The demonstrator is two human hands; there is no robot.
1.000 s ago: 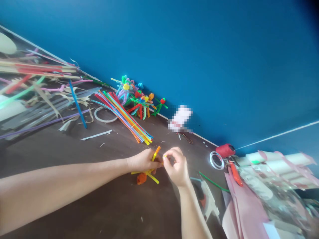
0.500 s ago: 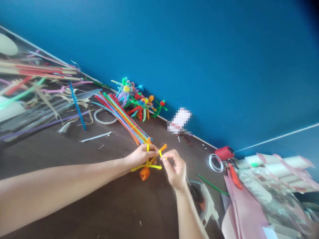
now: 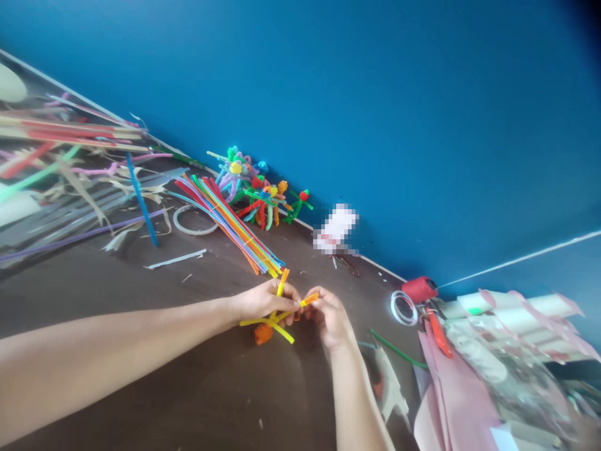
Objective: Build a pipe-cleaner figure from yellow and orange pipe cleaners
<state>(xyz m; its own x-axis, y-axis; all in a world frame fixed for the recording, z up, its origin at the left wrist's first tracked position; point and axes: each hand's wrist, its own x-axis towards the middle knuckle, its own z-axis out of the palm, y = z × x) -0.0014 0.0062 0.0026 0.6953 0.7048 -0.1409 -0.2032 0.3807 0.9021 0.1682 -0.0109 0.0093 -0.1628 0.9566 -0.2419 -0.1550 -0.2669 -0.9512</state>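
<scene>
A yellow and orange pipe cleaner figure [image 3: 274, 319] hangs between my hands, its round orange head pointing down toward me. My left hand [image 3: 265, 300] is closed around its middle, and one yellow leg with an orange tip sticks up past the fingers. With thumb and fingers pinched, my right hand [image 3: 328, 316] grips the orange-tipped end of the other leg, close beside the left fingertips. A banded bundle of coloured pipe cleaners [image 3: 230, 225] lies just beyond my left hand. Several finished pipe cleaner figures [image 3: 270, 194] stand by the wall.
Loose strips and sticks [image 3: 70, 156] clutter the left side. A clear ring [image 3: 195, 219] lies near the bundle. At right are a red spool [image 3: 419, 289], white tape roll [image 3: 404, 308], red-handled pliers [image 3: 439, 335], a green pipe cleaner [image 3: 399, 349], a white glue gun [image 3: 393, 391] and pink wrapping sheets [image 3: 457, 388].
My right hand has shifted its grip onto the leg's orange end and closed in on my left hand. The figure has tilted, its head moving slightly left and down.
</scene>
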